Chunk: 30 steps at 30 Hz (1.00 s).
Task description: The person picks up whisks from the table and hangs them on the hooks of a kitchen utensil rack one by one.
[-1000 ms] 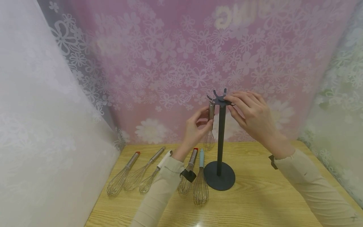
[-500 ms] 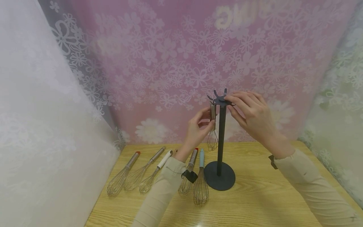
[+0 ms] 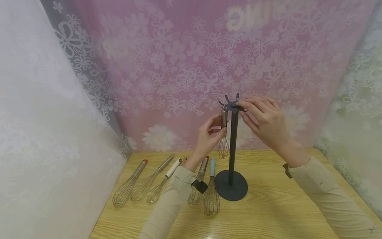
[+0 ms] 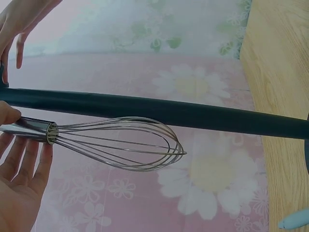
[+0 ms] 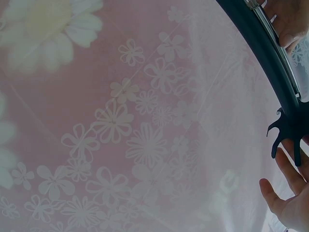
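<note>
My left hand (image 3: 209,134) holds a small metal whisk (image 3: 224,117) by its handle, wires down. The handle's top meets a hook on the left of a black hook stand (image 3: 233,146); whether the hook carries its weight I cannot tell. In the left wrist view, the thumb and fingers grip the whisk's handle (image 4: 36,128), with the wires beside the dark post (image 4: 203,112). My right hand (image 3: 264,118) pinches the stand's hooked top, index finger above and thumb below. The right wrist view shows the hooked top (image 5: 289,128) by the right fingers.
Several whisks lie on the wooden table (image 3: 277,205) left of the stand: a red-tipped one (image 3: 138,168), a metal-handled one (image 3: 165,163), a white-handled one (image 3: 173,168), another red-tipped one (image 3: 203,165) and a light blue one (image 3: 212,166). A flowered pink backdrop (image 3: 179,66) stands behind.
My left hand has shifted the small whisk slightly right, closer to the post, then stayed nearly still. The right hand has kept its place on the stand's top.
</note>
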Tool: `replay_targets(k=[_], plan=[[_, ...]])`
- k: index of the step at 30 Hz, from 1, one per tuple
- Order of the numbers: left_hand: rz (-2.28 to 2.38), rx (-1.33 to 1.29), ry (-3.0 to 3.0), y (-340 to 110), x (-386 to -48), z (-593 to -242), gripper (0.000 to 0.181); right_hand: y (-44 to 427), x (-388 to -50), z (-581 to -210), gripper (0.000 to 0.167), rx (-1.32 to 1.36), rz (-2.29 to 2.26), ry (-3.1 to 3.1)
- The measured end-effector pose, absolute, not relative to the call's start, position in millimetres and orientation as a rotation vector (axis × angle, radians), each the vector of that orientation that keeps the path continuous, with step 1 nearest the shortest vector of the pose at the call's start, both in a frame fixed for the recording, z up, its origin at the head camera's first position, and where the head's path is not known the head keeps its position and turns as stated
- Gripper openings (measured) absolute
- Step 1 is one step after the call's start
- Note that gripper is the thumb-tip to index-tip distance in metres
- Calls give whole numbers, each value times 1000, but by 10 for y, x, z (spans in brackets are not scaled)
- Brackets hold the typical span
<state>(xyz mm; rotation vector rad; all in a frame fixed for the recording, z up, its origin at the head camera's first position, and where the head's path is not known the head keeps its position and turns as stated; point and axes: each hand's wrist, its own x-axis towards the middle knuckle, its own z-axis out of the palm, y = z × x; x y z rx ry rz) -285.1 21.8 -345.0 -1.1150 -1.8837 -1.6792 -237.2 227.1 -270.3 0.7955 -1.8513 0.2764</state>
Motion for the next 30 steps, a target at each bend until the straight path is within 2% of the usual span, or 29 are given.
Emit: replay_targets(k=[16,25,30], plan=[[-1707,-1084,-1821,185,-2877,-3481,46,2266,-2368,-2703,36,793,276,-1848],[-1734,-1083,-1794,105,-2652,-3314,38,2267,-2365,-2703,37,792,282,-1855],[-1738,-1057,-1806,72,-2634,-3318,34,2261,-2360,-2700,38,784,283,-1860]])
